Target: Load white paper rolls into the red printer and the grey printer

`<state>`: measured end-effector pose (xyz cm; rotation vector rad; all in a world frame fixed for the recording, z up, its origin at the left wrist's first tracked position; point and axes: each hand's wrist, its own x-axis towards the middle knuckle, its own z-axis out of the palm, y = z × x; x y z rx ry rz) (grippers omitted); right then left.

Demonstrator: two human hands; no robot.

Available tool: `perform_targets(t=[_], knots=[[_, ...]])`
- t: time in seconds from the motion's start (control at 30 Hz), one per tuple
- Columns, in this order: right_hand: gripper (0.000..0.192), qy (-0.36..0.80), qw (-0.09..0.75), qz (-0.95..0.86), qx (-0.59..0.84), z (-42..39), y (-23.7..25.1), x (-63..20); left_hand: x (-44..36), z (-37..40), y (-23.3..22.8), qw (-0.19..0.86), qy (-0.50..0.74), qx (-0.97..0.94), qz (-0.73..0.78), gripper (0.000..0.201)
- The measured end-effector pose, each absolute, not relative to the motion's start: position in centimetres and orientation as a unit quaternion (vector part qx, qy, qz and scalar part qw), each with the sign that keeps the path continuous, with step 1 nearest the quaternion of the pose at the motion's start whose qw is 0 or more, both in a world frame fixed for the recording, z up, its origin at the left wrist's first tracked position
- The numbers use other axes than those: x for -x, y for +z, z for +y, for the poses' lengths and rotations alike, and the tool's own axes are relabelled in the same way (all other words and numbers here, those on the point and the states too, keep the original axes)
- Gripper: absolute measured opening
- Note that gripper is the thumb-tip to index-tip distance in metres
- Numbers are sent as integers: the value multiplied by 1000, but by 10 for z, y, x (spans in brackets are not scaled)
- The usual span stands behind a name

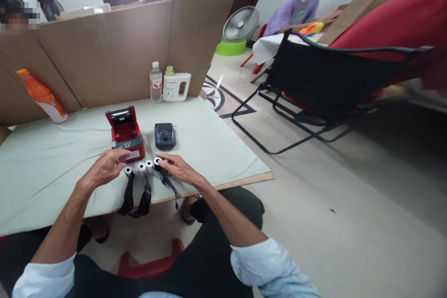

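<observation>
Head view. Tabletop [213,149]: flat, pale green cover, faintly creased; near edge just beyond the wearer's lap, right edge slanting away with bare floor [335,237] beyond. Widest working room lies left of the red printer and along the right side; the strip between the white rolls and the near edge is narrow.

White rolls [141,167], four: short cylinders with dark round centres, set in a row between the hands, just near of the printer. Dark strips [144,199], thin and ribbon-like, run from the row toward the near edge, some hanging over it.

Left hand [101,168]: beside the leftmost roll, fingers at the printer's near face; grip open, thumb parted from fingers; contact unclear.

Right hand [180,169]: fingertips at the rightmost roll; cannot tell whether the grip is closed on it.

Red printer [126,137]: glossy, boxy, hinged lid raised, cavity exposed. Dark device [165,135]: compact, rounded corners, to its right.

Far edge: cardboard screen [115,51], matt brown, creased; before it an orange bottle [44,97] leaning at left, a clear bottle [156,87] and a white jug [174,87] with moulded handle, both upright.
</observation>
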<state>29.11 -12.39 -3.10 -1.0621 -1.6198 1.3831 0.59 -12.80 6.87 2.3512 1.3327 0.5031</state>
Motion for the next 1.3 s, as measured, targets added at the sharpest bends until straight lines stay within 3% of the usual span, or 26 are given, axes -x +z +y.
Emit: perform_targets(t=[0.27,0.53,0.8,0.93,1.1,1.3], knots=[[59,506,402,-624,439,-123,-47,-291,11,-146,44,166,151,-840,493,52],[34,337,458,-698,434,-126,-30,-290,-2,-150,32,146,172,-854,470,30],[31,236,436,-799,339,-139,-4,-262,11,-160,41,127,217,-843,475,32],[32,315,409,-781,351,-148,5,-241,9,-169,54,123,251,-833,477,28],[55,560,402,-640,341,-156,15,-217,-8,-190,72,86,357,-817,445,25],[54,796,364,-441,199,-162,26,-206,-27,-212,89,96,440,-792,412,20]])
